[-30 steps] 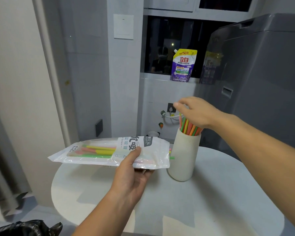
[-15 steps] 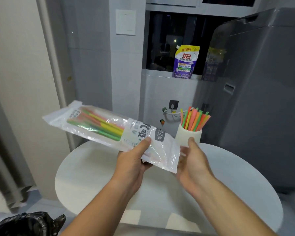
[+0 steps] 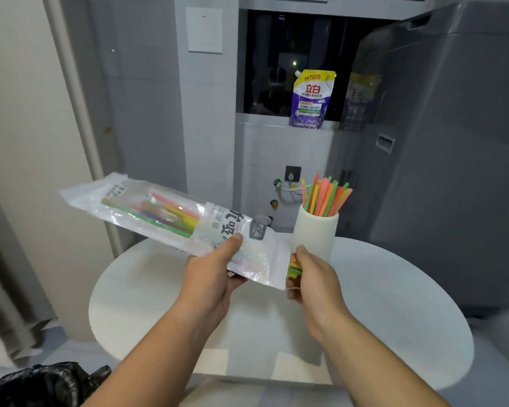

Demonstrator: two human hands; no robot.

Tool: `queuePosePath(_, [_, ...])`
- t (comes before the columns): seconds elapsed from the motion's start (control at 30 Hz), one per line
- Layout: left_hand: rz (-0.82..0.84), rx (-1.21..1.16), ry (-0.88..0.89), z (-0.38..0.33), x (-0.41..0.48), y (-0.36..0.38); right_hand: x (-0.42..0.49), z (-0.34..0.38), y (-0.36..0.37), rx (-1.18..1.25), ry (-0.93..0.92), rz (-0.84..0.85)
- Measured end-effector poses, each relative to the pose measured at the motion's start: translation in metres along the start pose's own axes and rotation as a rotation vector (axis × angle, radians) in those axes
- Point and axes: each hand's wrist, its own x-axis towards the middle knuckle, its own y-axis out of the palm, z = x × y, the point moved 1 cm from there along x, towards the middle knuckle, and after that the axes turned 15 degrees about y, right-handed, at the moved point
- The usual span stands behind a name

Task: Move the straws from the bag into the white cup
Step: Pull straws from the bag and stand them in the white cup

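Observation:
My left hand (image 3: pixel 215 277) grips a clear plastic straw bag (image 3: pixel 147 212) near its open right end, holding it tilted above the round white table (image 3: pixel 394 304). Coloured straws (image 3: pixel 171 214) show through the bag's left half. My right hand (image 3: pixel 315 284) pinches the ends of several straws (image 3: pixel 294 268) that stick out of the bag's mouth. Just behind my right hand stands the white cup (image 3: pixel 315 230) on the table, with a bunch of orange, pink and green straws (image 3: pixel 325 196) upright in it.
A grey appliance (image 3: pixel 453 142) rises right behind the table. A purple detergent pouch (image 3: pixel 310 99) sits on the window ledge. A black plastic bag (image 3: pixel 41 383) lies on the floor at lower left. A grey tiled wall (image 3: pixel 147 113) stands behind.
My right hand left the straws in the cup, came down to the bag's mouth and closed on the straw ends there. My left hand lifted and tilted the bag.

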Motion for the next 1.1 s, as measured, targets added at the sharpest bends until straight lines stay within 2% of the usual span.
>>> queuePosePath(0.1, [-0.054,-0.109,-0.081,0.0,0.003,-0.004,0.003,0.004,-0.01,-0.162,-0.166,-0.002])
queuePosePath(0.2, [-0.072,-0.194,-0.132,0.001,0.003,-0.004,0.005,0.009,-0.018,-0.137,-0.219,0.039])
queuePosePath(0.43, [-0.101,-0.245,-0.167,0.004,0.0,-0.001,0.003,0.016,-0.026,-0.085,-0.179,0.145])
queuePosePath(0.8, [-0.135,-0.29,-0.174,0.002,0.003,-0.004,0.006,0.029,-0.042,-0.038,-0.167,0.114])
queuePosePath(0.97, [-0.127,-0.292,-0.181,0.004,0.0,-0.001,0.001,0.03,-0.04,-0.051,-0.114,0.171])
queuePosePath(1.1, [-0.128,-0.3,-0.184,0.005,-0.002,0.001,0.001,0.028,-0.035,-0.067,-0.149,0.147])
